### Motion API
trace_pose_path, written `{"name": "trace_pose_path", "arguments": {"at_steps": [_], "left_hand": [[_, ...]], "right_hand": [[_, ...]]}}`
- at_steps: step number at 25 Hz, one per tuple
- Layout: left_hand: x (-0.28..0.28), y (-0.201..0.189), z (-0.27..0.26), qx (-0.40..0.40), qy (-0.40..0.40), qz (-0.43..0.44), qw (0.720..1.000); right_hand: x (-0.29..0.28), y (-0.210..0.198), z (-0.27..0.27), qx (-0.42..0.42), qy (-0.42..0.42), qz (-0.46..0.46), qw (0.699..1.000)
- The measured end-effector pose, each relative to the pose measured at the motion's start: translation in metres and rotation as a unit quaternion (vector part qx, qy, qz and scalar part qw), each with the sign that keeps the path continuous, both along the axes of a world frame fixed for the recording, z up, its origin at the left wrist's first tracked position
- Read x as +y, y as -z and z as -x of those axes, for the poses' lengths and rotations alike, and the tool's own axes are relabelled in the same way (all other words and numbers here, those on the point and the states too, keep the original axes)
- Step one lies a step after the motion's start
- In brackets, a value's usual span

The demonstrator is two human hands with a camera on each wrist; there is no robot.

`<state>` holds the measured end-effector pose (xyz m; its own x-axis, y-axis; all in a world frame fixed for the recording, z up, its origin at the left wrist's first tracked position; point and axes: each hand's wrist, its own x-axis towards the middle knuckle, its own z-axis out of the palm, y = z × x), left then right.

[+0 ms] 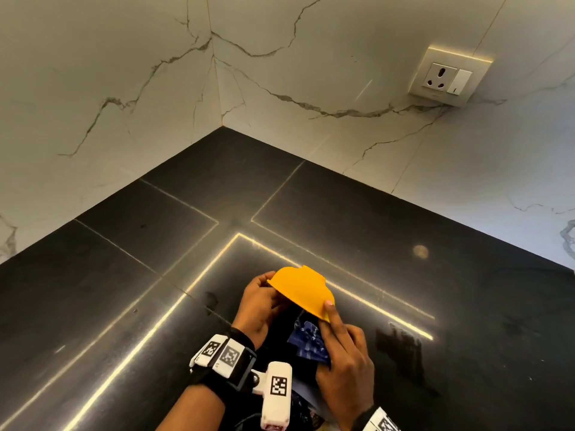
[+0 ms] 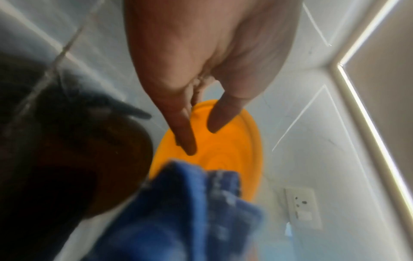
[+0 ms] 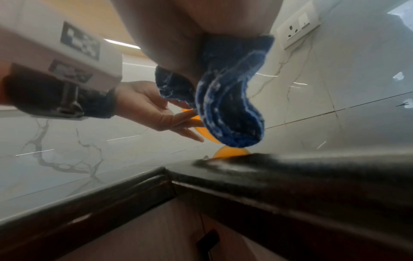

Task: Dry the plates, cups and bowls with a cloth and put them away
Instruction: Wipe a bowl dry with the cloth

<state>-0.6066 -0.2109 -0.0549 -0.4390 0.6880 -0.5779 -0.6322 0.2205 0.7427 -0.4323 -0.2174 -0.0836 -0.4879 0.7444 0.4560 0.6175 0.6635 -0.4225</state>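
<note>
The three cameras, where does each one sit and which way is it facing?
Head: on the head, looking down at the black counter corner; both hands hold an orange bowl and blue cloth.
Left wrist: under the left hand, looking along its fingers into the bowl.
Right wrist: below the right hand, looking up past the cloth.
Shared: all three show bowl, cloth and wall socket.

Glare streaks on countertop [image 1: 311,213]; blurred wrist views.
</note>
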Motion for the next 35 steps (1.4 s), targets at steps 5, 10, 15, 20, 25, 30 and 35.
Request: {"name": "trace_pose_path", "arguments": {"at_steps": [5,10,15,20,25,30,35], "left_hand": [[-0.012,0.0,-0.002,0.005,0.046,0.036,0.998],[-0.018,-0.007,-0.007,0.003,-0.005,-0.033,0.999],[-0.01,-0.008,0.002,0.234,0.014,-0.045,0.971],[0.001,-0.006,0.014,0.342,0.037,-0.001,0.939],[0.004,0.01,0.007,0.359,0.086,-0.041,0.929],[-0.005,0.001,0.005,0.484,0.135,-0.059,0.863],[-0.012,0.018,0.008,0.437,0.057,-0.109,0.891]], "right_hand": [[-0.002,0.01,-0.003,-0.039,-0.083,0.035,0.995],[-0.002,0.014,-0.001,-0.08,-0.139,0.105,0.981],[0.018,-0.021,-0.012,0.111,-0.182,0.436,0.874],[0.045,-0.07,-0.005,0.311,-0.096,0.392,0.86],[0.048,-0.05,0.037,0.058,-0.226,0.237,0.943],[0.079,-0.04,0.04,0.059,-0.176,0.258,0.948],[0.061,-0.044,0.044,0.033,-0.203,0.244,0.948]]}}
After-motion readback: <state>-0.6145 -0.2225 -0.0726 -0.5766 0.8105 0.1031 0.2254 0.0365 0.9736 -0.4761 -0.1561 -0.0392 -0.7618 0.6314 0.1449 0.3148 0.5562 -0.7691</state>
